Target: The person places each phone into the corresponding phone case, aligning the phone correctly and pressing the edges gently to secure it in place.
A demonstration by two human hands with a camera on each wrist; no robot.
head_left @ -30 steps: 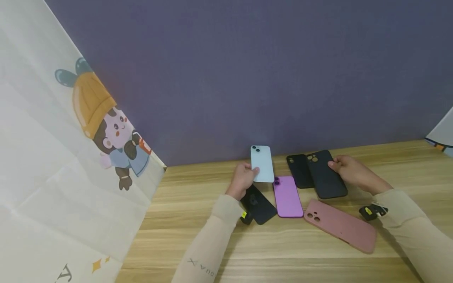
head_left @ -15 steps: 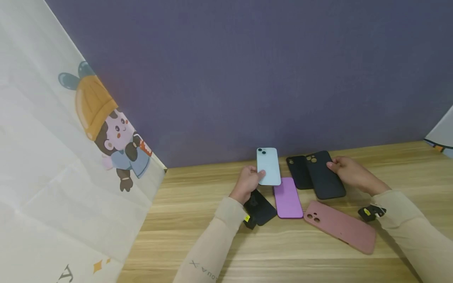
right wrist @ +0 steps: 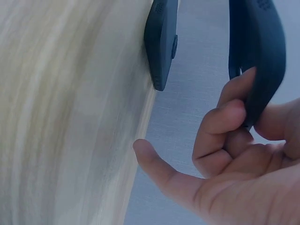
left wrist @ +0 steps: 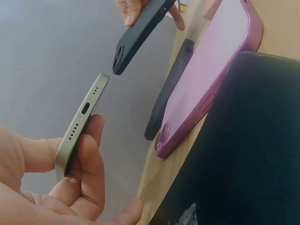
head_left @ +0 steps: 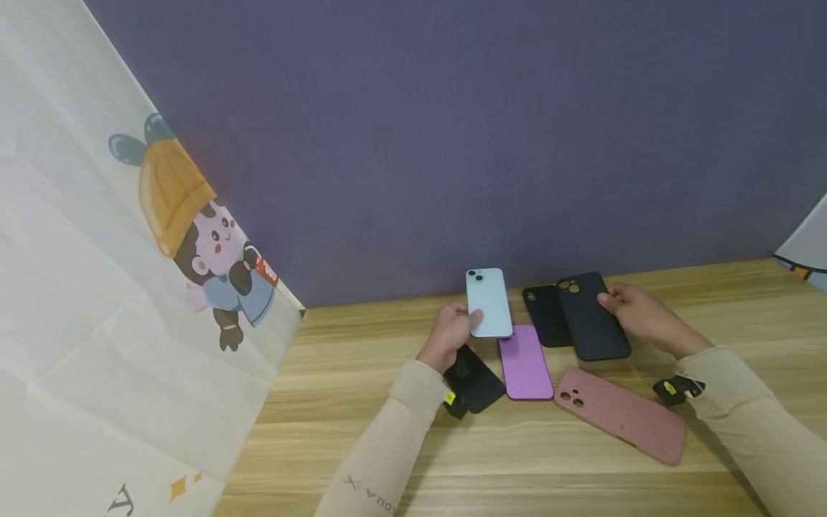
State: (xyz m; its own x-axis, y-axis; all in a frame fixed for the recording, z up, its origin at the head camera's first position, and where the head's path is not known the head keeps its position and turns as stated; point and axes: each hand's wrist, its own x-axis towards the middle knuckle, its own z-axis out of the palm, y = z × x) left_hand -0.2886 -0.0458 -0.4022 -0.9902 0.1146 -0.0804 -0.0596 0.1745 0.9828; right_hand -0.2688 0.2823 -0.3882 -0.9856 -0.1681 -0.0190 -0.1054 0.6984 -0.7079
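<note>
From the head view, the left hand [head_left: 452,332] is holding a pale blue phone [head_left: 489,302] by its lower edge, lifted off the table [head_left: 400,459] with its back and camera lenses facing up, while the right hand [head_left: 636,316] is gripping a black case [head_left: 591,316] by its right side, raised so its top end is tilting toward the phone. A second black case [head_left: 545,316] is lying flat just behind it, a purple case [head_left: 525,361] is lying between the hands, a dark case [head_left: 474,379] is sitting under the left wrist, and a pink case [head_left: 623,414] is resting nearer the person; the near table strip is lying bare, and the purple wall [head_left: 452,143] is closing off the far edge. From the left wrist view, the fingers [left wrist: 89,159] are curling under the phone [left wrist: 82,124], thumb on top, its port end pointing at the black case [left wrist: 138,37], a clear gap separating them; the purple case [left wrist: 211,79] is lying just beside. From the right wrist view, the fingers [right wrist: 225,122] are pinching the case rim [right wrist: 258,56], the other black case [right wrist: 161,42] lying flat on the table [right wrist: 70,117] near the wall.
</note>
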